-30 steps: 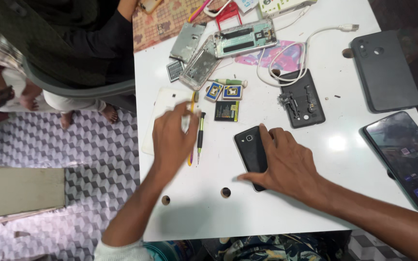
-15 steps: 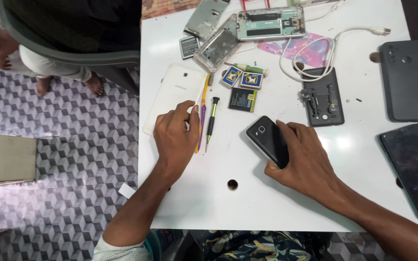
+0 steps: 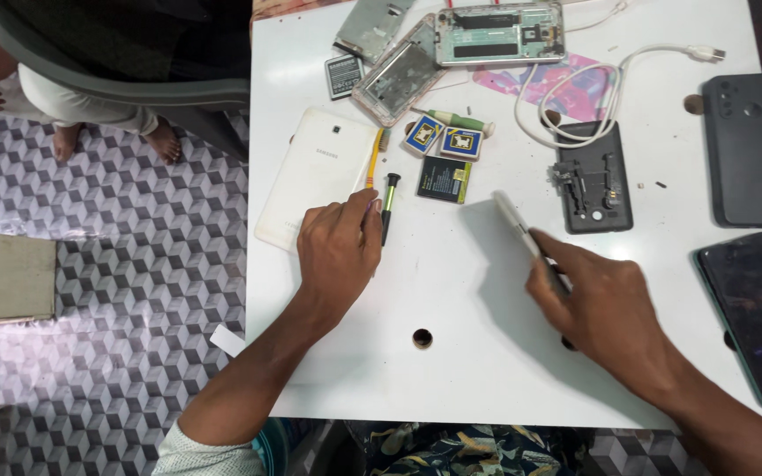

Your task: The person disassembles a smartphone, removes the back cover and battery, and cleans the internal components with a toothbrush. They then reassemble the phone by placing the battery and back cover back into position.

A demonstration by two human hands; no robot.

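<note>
My left hand (image 3: 339, 256) lies curled on the white table (image 3: 451, 370). Its fingertips pinch the lower end of a thin yellow screwdriver (image 3: 374, 163), and a black-handled screwdriver (image 3: 388, 204) lies just beside them. A white tablet back cover (image 3: 315, 176) sits to the left of these tools. My right hand (image 3: 606, 308) grips a dark phone (image 3: 520, 231), tipped up on its edge above the table so that only its thin pale side shows.
Opened phone frames (image 3: 498, 33), a small battery (image 3: 343, 75), a green screwdriver (image 3: 453, 120), two small blue boxes (image 3: 441, 138), a black battery (image 3: 444, 179), a white cable (image 3: 575, 97), a black phone frame (image 3: 593, 189) and two dark phones (image 3: 751, 150) surround my hands. Another person's feet (image 3: 165, 141) are upper left.
My right hand has lifted the dark phone off the table and turned it onto its edge, moving right. My left hand stays by the screwdrivers.
</note>
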